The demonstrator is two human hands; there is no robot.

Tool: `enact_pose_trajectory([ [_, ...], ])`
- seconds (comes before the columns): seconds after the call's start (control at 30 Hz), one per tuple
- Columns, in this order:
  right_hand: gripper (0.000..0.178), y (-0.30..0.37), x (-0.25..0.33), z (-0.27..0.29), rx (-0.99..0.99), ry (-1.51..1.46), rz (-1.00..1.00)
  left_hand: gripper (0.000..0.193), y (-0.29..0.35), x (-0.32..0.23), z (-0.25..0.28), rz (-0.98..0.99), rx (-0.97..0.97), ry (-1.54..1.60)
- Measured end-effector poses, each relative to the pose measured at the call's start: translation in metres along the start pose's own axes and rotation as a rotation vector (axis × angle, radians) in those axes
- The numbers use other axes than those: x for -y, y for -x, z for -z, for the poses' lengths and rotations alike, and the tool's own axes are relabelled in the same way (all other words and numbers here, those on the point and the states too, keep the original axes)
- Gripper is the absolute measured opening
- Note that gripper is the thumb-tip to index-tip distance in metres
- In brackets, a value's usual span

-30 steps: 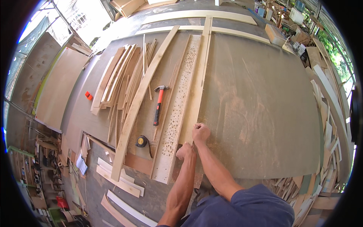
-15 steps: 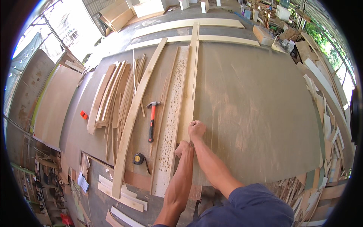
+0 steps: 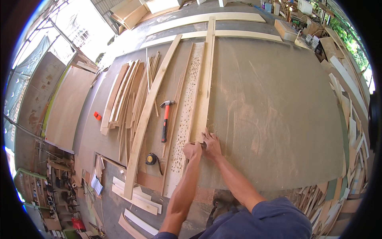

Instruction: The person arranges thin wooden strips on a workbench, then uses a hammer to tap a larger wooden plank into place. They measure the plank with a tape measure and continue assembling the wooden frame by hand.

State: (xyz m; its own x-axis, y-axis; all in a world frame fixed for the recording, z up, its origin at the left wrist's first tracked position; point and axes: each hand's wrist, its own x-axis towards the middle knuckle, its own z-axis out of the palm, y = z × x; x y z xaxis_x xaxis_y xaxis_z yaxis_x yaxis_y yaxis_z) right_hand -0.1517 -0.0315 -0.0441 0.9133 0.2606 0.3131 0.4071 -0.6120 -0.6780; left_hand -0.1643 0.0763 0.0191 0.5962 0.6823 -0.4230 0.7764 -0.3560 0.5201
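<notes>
My left hand [image 3: 192, 150] is closed at the near end of a long pale wooden board [image 3: 202, 107]. A small dark piece [image 3: 203, 145] shows between my two hands; its kind is too small to tell. My right hand [image 3: 213, 146] is beside it, at the board's right edge, with fingers stretched forward and slightly apart. Just left of the board runs a long panel strip full of small holes [image 3: 185, 115]. A claw hammer [image 3: 165, 121] with an orange and black handle lies left of that strip, and a black and yellow tape measure [image 3: 151, 159] sits nearer to me.
A long plank [image 3: 153, 93] lies slanted across the table, overhanging its near edge. Several thin wood strips [image 3: 133, 95] are stacked left of it, near a small orange object [image 3: 97, 116]. Two boards lie crosswise at the far end. Offcuts [image 3: 354, 139] are piled on the right.
My right hand has gone from a closed fist to stretched fingers at the board's edge. My left hand stays closed beside it. The whole view has shifted slightly.
</notes>
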Motion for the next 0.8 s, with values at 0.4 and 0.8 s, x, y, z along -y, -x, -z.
enact_pose_trajectory([
  [0.4,0.072,-0.007,0.018,0.017,0.146,0.125,-0.151,0.125,-0.059,-0.052,0.053,-1.145,0.301,-1.138],
  [0.8,0.074,-0.041,0.014,0.035,0.195,0.132,-0.182,0.143,-0.082,-0.103,0.048,-1.2,0.212,-1.349],
])
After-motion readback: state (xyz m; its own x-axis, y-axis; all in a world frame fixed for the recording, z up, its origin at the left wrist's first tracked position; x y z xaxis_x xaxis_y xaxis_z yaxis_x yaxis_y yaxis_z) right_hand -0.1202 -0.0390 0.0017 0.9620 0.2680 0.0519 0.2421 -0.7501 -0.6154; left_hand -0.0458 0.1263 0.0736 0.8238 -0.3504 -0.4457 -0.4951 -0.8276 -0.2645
